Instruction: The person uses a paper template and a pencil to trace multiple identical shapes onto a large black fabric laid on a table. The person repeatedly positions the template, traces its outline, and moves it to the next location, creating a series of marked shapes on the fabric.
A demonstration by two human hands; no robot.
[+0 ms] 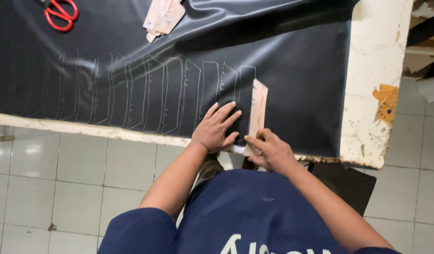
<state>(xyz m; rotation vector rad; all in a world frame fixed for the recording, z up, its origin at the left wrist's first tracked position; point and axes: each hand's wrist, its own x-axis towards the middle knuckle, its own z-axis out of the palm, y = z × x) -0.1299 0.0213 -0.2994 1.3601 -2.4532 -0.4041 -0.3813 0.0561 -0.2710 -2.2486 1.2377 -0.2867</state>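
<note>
A black sheet of leather-like material [292,61] covers the worktable, marked with a row of several pale traced outlines [146,94]. My left hand [217,127] lies flat on the sheet, fingers spread, beside the last outline. A narrow tan pattern strip [258,106] lies upright on the sheet just right of that outline. My right hand [271,150] pinches the strip's lower end at the table's near edge; whether it also holds a marker is hidden.
Red-handled scissors [60,13] lie at the far left of the sheet. A stack of tan pattern pieces [163,19] rests at the top centre. The white worn table edge [374,84] shows on the right. Pale floor tiles [61,178] lie below.
</note>
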